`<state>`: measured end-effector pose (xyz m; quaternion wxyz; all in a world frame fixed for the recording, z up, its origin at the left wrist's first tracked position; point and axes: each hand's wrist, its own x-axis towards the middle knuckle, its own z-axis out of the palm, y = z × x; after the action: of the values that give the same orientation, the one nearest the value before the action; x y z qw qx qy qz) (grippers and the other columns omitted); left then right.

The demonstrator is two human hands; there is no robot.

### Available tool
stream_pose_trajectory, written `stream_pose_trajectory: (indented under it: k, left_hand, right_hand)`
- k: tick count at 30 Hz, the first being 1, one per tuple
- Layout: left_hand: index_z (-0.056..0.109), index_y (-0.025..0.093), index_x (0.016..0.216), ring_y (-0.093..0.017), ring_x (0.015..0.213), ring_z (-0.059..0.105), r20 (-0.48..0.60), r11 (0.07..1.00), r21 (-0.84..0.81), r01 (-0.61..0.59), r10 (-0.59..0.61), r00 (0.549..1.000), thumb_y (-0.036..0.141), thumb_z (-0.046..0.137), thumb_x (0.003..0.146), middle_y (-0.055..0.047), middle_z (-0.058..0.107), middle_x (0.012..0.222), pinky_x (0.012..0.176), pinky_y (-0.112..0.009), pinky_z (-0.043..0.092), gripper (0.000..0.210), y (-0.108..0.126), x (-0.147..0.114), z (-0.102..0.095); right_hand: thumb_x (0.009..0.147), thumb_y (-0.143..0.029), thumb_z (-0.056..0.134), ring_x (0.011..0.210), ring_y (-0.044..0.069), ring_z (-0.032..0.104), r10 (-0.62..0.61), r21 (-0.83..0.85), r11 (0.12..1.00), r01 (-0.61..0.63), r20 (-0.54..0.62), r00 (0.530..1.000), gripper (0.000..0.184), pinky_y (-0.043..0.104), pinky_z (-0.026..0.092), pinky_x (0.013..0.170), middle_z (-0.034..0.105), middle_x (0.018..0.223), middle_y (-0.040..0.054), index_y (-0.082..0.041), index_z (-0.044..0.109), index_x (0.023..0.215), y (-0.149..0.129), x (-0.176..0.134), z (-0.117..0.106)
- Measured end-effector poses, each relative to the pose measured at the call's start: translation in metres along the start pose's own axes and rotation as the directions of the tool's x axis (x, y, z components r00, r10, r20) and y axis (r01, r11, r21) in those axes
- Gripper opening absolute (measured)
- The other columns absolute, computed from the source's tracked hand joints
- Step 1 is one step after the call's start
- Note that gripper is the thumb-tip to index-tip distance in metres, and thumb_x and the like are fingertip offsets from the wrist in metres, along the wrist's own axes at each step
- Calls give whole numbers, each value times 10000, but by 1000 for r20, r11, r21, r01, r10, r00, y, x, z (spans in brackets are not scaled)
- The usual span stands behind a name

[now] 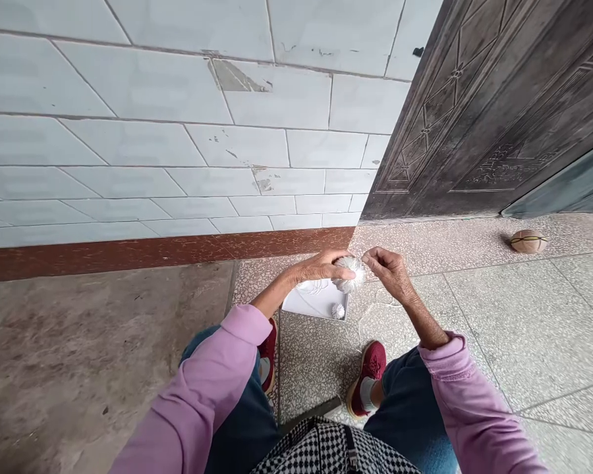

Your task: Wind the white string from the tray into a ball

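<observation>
A round ball of white yarn is gripped in my left hand, its fingers curled around the near and left side. Close by on the right, my right hand has thumb and forefinger pinched together at the ball's edge. What sits in that pinch is too small to make out. Below my hands, a shallow white box lies on the floor, holding loose white strands and a small white yarn ball. A thin white strand trails over the tiles to the right of the box.
A white tiled wall with a red-brown base strip stands ahead. To the right is a dark carved door. A tan ball rests on the speckled floor at far right. My red shoes flank the box's near side.
</observation>
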<state>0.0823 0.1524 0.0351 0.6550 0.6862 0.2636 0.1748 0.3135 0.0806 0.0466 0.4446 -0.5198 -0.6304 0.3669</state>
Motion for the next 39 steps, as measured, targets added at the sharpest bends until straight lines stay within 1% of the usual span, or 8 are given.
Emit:
stream_pose_trajectory:
  k: [5,8,12,20,27,33,36,39]
  left_hand:
    - [747,197,1315,-203,873,680,-21,938,-347,-7,-1,1000,513,916,703,-100,754,1094,715,-295,513,709,1,-4,6]
    - [736,188,1333,-266,984,726,-61,866,-495,-66,42,997,558,934,680,-145,773,1142,812,-351,579,777,3,-5,9]
    - [710,170,1330,-362,1167,731,-231,747,-640,-181,37,972,579,951,658,-175,791,1167,956,-443,618,823,9,-6,3]
    - [649,211,1319,-319,1259,682,-649,446,-687,-573,-22,761,535,918,714,-173,724,1325,860,-310,650,737,21,-24,-49]
    - [701,254,1136,-283,1165,699,-833,424,-517,-744,-50,551,641,860,818,-133,731,1266,824,-293,660,525,19,-53,-94]
    - [702,250,1043,-258,1073,707,-870,376,-488,-788,-134,475,620,842,868,-114,743,1172,768,-279,663,433,19,-69,-113]
    - [693,257,1036,-262,1084,709,-874,383,-484,-787,-157,461,616,819,895,-109,740,1154,760,-279,662,405,20,-71,-115]
    - [687,265,1024,-252,1085,712,-880,364,-475,-801,-196,432,596,777,930,-103,736,1164,764,-277,663,356,20,-75,-117]
  right_hand:
    - [831,-842,784,520,114,342,118,195,974,-118,9,993,634,278,280,485,439,583,-50,-246,589,745,2,5,5]
    - [806,-846,800,470,102,355,186,271,944,-189,35,982,645,260,274,446,459,547,-54,-249,570,722,5,7,12]
    - [812,-782,834,491,89,430,211,317,921,-227,85,974,605,232,316,445,562,605,-29,-220,625,738,8,9,13]
    - [792,-642,888,517,83,460,293,168,934,-314,138,946,484,223,301,446,623,649,-14,-192,711,818,29,12,-41]
    - [765,-651,883,503,72,400,355,52,931,-361,97,930,505,239,270,466,564,605,-28,-169,741,816,52,-7,-91]
    - [696,-691,926,487,58,332,444,83,891,-446,38,895,583,234,213,462,474,579,-58,-161,712,810,56,-37,-123]
    - [712,-669,936,481,51,263,439,142,888,-437,16,898,587,232,166,471,385,565,-100,-164,713,911,52,-46,-127]
    - [718,-628,951,486,64,295,410,150,902,-404,-11,912,596,229,196,473,389,577,-106,-171,716,1021,49,-48,-126]
